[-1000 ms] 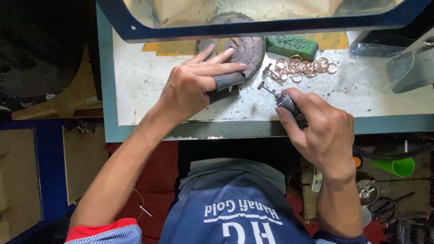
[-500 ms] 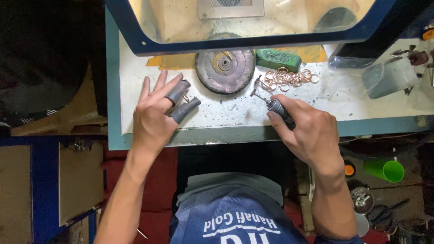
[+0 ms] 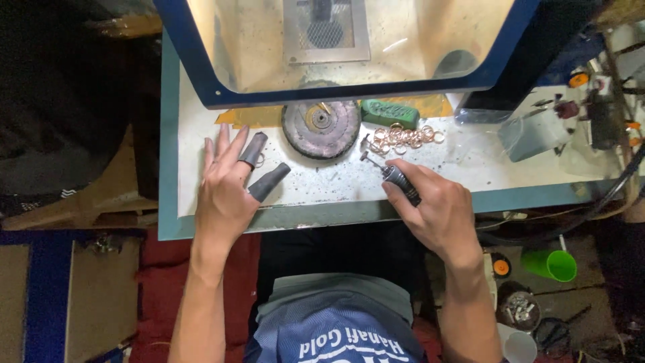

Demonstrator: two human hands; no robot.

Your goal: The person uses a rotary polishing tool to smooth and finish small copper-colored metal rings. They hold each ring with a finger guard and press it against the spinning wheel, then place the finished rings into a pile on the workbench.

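From my remote seat, I started at nine o'clock, where the left hand [image 3: 225, 195] lay flat on the white bench top [image 3: 470, 168], fingers spread wide and clamped on nothing. Its thumb and forefinger wore dark grey finger guards [image 3: 267, 183], and a thin ring [image 3: 259, 160] lay just beside the forefinger guard, at about one o'clock from the hand.

Toward twelve o'clock from the bench centre sat the round buffing wheel [image 3: 320, 128], flat on the surface under the lip of the blue-framed dust hood [image 3: 349, 91]. At two o'clock from the wheel I saw a green bar of polishing compound [image 3: 390, 113], and just below that a loose heap of coppery rings [image 3: 402, 138], touching one another.

At four o'clock from the wheel, the right hand [image 3: 437, 212] was closed around a dark rotary handpiece [image 3: 401, 181], its small bit pointing to ten o'clock, near the heap of rings but apart from it.

Far right, at five o'clock, a green cup [image 3: 549, 264] lay below the bench.
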